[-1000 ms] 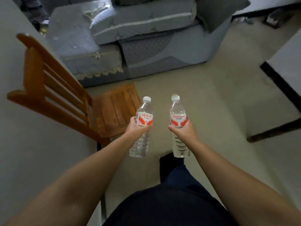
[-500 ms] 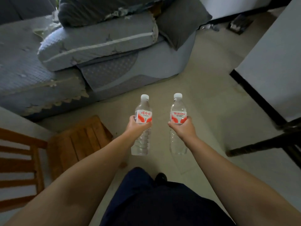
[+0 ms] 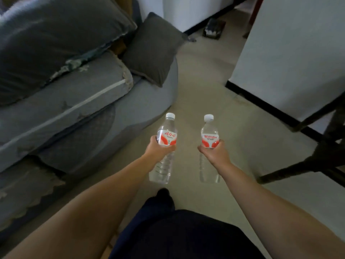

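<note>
Quick count: 2 water bottles, 2 hands, one bottle per hand. Left hand grips the left bottle, right hand grips the right bottle. Both are clear plastic w/ a red-and-white label and a white cap, so 2 caps: left cap, right cap.

Orientation: both bottles are pretty much upright, long axis vertical, caps pointing up and a bit away from the person, bases down toward the floor. The left one leans slightly, cap tipped to the right. They're held in the air in front of the body, side by side but not touching, w/ a clear gap between them.

Grip: on each hand the fingers are curled round the bottle's middle, right at the lower edge of the label, thumb on one side and the rest wrapped round the other. Bottom halves hang below the hands.

Around them: 1 grey sofa on the left w/ 2 dark grey cushions, a big one and a smaller one. White wall on the right, dark wooden legs below it, can't tell if chair or table. The person's dark trousers fill the bottom.
</note>
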Demonstrator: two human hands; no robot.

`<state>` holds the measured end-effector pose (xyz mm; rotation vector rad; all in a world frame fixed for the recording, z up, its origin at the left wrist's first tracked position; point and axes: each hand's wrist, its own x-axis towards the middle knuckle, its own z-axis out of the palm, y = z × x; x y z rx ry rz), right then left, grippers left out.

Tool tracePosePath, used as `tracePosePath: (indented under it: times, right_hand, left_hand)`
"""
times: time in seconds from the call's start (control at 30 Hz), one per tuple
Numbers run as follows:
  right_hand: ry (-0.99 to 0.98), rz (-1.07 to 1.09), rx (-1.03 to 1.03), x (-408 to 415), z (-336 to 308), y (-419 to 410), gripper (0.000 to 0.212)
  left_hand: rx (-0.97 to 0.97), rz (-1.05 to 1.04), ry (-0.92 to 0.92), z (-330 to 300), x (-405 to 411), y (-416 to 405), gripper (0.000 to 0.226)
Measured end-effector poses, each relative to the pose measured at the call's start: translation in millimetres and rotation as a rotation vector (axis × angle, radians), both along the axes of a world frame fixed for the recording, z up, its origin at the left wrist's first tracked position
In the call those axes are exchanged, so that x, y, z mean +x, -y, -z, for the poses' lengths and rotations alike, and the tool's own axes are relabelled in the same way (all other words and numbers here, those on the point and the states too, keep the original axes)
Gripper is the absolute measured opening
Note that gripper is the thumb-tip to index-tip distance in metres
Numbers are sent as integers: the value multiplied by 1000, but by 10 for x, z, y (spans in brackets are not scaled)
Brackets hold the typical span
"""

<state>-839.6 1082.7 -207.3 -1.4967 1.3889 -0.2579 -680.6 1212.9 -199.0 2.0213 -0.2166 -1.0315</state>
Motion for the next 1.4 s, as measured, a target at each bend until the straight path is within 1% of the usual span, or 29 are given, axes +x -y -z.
tracePosePath:
  times: [0.13, 0.27, 0.3, 0.4, 0.47, 0.5, 0.53, 0.6, 0.7, 0.83, 0.9, 1.0, 1.1, 1.17, 1.2, 1.3, 1.4]
  right_hand:
    - [43, 134, 49, 474, -65, 316, 51]
    - [51, 208, 57, 691, -64, 673, 48]
    - [41, 228, 61, 714, -67, 786, 50]
    - [36, 329, 96, 700, -15, 1207, 65]
    - [21, 375, 96, 657, 58, 1507, 69]
    - [15, 405, 94, 619, 76, 1790, 68]
    - [11, 415, 102, 596, 70, 1915, 65]
    - [16, 459, 93, 535, 56, 2257, 58]
    - [-1, 490, 84, 405, 37, 2788, 57]
    - [3, 526, 43, 188, -67, 3589, 62]
    - [0, 555, 53, 104, -69, 3848, 65]
    - [8, 625, 65, -19, -24, 4148, 62]
    - [23, 695, 122, -143, 49, 4401, 61]
    - [24, 740, 148, -259, 130, 4588, 60]
    - [18, 768, 160, -318, 170, 4686, 60]
    - [-14, 857, 167, -479, 226, 5017, 60]
    - [-26, 980, 133, -628, 222, 5530, 59]
  left_hand:
    - [9, 146, 34, -92, 672, 596, 72]
    - [34, 209, 26, -82, 964, 1196, 65]
    - [29, 238, 24, -88, 994, 1342, 64]
    - [6, 351, 5, -3, 1040, 1869, 65]
    - [5, 421, -6, 15, 1007, 2221, 60]
    - [-3, 458, -5, 24, 977, 2549, 54]
    - [-2, 481, -17, 22, 961, 2687, 51]
    - [-24, 523, -28, 24, 922, 3062, 52]
    - [-15, 544, -10, -8, 849, 3659, 60]
    - [-47, 570, -14, -73, 719, 4609, 71]
    - [-50, 599, -6, -77, 619, 4969, 75]
    - [-58, 658, -25, -75, 434, 5432, 62]
    - [-32, 733, -89, 40, 274, 5879, 60]
    - [-7, 788, -91, 110, 177, 6157, 57]
    - [7, 815, -88, 144, 132, 6313, 57]
    - [38, 918, -76, 233, 30, 6817, 70]
    - [-1, 1046, -79, 185, -145, 7511, 69]
